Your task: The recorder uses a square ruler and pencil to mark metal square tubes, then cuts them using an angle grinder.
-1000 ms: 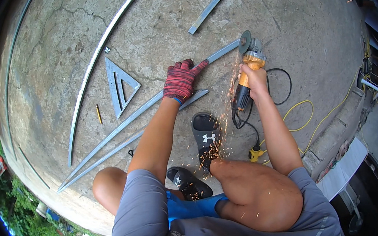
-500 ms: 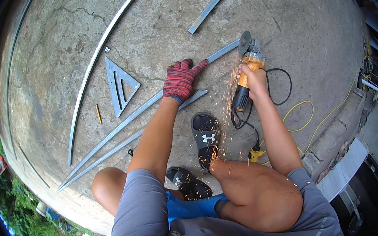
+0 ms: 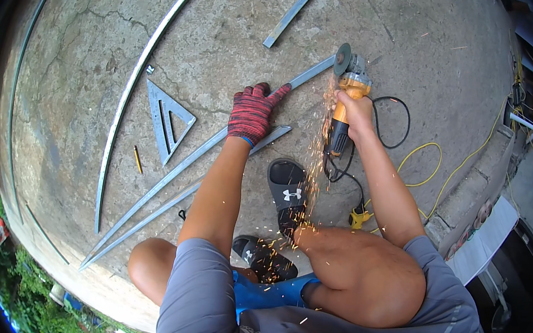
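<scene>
R hand (image 3: 354, 114), bare, has its fingers wrapped tight round the angle grinder (image 3: 341, 114), and the disc (image 3: 342, 59) is right at the far end of the metal bar (image 3: 312, 72)! Sparks (image 3: 321, 140) pour down twd the sandals (image 3: 288, 176). L hand (image 3: 251, 114), in a red/black glove, grips the bar partway along: fingers curled in, thumb stretched along it. Bar's on the concrete floor (image 3: 226, 52), running diag. under that hand, w/ a 2nd bar (image 3: 273, 138) just beside, passing under the L forearm. Off left: triangular square (image 3: 184, 120), pencil (image 3: 138, 159) near it. Yellow connector (image 3: 358, 219) sits below the grinder.
</scene>
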A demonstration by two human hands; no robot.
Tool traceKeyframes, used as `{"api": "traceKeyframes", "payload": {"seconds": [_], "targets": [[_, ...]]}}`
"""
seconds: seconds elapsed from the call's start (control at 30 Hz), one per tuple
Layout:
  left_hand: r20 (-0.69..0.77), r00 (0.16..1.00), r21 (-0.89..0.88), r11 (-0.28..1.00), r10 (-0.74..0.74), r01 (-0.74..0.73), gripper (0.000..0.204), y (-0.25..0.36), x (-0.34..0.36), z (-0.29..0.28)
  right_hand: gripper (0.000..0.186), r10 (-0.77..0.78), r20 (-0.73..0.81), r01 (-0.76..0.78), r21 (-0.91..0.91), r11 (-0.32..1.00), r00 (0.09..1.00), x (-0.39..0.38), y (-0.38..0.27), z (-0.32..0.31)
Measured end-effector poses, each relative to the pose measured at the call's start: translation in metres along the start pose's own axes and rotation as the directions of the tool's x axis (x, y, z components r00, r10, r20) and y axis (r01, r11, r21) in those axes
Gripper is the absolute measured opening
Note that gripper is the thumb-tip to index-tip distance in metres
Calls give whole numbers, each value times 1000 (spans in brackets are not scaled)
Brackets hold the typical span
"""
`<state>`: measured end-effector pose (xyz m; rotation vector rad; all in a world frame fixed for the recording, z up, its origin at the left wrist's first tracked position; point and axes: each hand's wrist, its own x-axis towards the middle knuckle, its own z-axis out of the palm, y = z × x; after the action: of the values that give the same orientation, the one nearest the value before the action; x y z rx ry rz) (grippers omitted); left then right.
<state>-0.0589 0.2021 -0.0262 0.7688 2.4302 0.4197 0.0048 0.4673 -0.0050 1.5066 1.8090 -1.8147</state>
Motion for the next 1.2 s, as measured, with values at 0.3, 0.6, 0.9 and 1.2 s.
{"api": "traceKeyframes", "payload": {"seconds": [0.3,0.6,0.9,1.2], "targets": [[-58,998,-24,1000,8,-9,73,-4,-1,7,33,-78,65,75,57,996,995,-25,-25,-33],[26,998,-382,922,-64,69,60,-22,-22,-9,29,-127,163,130,-7,991,978,-50,-24,-65],[-89,987,-271,956,-138,109,57,-56,-91,0,31,-99,339,169,-183,968,936,-71,-23,-55],[-232,949,-216,962,-215,166,50,-66,-101,28,28,-35,414,206,-376,903,910,-66,-6,-29]]}}
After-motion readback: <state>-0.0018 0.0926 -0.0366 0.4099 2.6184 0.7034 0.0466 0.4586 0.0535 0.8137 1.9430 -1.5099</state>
